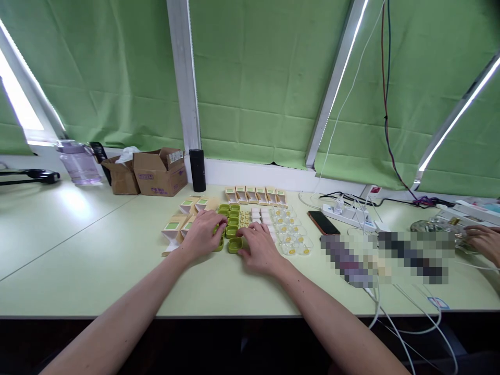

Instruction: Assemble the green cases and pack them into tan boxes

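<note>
Small green square containers (232,221) stand in two columns in the middle of the table. My left hand (203,232) reaches over the left column, its curled fingers around a green container (219,245) that it partly hides. At the front of the other column, the thumb and fingers of my right hand (260,248) grip the right side of another green container (235,245). Close by are small yellowish pieces (244,217), white blocks (255,214) and clear cups with yellow centres (289,237). Folded kraft boxes with green labels (174,225) lie beside my left hand.
A row of small kraft boxes (255,196) stands behind. Cardboard boxes (160,172), a black bottle (197,170) and a lilac jug (80,162) stand back left. Rightward are a phone (323,223), a power strip (349,216), cables and another person's hand (484,240).
</note>
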`<state>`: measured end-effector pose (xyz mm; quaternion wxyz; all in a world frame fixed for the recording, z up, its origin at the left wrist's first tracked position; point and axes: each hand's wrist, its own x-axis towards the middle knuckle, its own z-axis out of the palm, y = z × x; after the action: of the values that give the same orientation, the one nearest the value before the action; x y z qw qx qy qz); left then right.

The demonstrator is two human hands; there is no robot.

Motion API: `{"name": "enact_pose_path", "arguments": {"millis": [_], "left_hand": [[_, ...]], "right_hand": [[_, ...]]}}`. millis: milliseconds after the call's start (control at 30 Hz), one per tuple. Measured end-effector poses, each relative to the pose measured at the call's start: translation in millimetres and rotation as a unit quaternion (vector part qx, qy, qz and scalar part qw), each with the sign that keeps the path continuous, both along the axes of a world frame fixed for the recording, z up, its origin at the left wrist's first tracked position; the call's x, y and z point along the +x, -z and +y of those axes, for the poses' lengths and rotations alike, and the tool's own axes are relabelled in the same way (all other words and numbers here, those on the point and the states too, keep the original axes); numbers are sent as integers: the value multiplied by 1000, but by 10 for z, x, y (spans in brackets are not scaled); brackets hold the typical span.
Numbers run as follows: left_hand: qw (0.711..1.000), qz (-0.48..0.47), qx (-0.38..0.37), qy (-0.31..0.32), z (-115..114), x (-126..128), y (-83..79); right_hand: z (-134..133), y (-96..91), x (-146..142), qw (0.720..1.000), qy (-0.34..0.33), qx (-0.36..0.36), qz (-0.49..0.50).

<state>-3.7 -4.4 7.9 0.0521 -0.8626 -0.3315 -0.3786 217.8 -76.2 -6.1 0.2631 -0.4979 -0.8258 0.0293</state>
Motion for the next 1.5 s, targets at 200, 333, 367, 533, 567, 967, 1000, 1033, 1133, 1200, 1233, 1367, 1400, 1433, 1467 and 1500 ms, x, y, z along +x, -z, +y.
{"name": "enact_pose_path", "arguments": {"millis": [200, 333, 367, 533, 567, 967, 1000, 1033, 1133, 1200, 1233, 1367, 1400, 1433, 1467, 1500], "left_hand": [[1000, -1, -5, 0, -1, -7, 8], [1000, 0, 1, -1, 0, -4, 11], [1000, 1, 2, -1, -2, -1, 11], [1000, -1, 11, 2, -17, 9, 13], [1000, -4, 13, 4, -22, 9, 14], [994, -7, 34, 99, -170, 81, 18], [994, -7, 33, 101, -174, 90, 17], [994, -8, 32, 102, -175, 98, 13], [994, -3, 27, 103, -179, 129, -26], [994, 3, 25, 109, -189, 167, -79], [993, 8, 22, 115, -197, 192, -115], [990, 42, -7, 134, -242, 322, -284], [990, 53, -10, 134, -250, 354, -323], [989, 62, -11, 132, -255, 384, -356], [989, 67, -11, 131, -254, 409, -380], [989, 67, -10, 130, -248, 430, -393]], "right_hand": [[1, 14, -10, 1000, 3, 1, 0], [17, 33, 3, 1000, -3, 6, 6], [23, 36, 13, 1000, -5, 11, 13], [33, 42, 86, 992, -16, 84, 90], [30, 41, 96, 989, -18, 97, 109], [173, 29, 84, 780, -93, -151, 600], [193, 29, 87, 761, -92, -168, 620], [208, 27, 91, 745, -90, -180, 635], [226, 12, 97, 717, -77, -199, 664], [220, -1, 94, 708, -65, -204, 673], [215, -7, 90, 707, -60, -206, 674], [210, -17, 75, 712, -55, -206, 669], [216, -16, 76, 716, -56, -201, 667], [224, -15, 80, 720, -56, -193, 665], [233, -12, 88, 724, -57, -185, 662], [242, -9, 98, 729, -57, -175, 660]]}}
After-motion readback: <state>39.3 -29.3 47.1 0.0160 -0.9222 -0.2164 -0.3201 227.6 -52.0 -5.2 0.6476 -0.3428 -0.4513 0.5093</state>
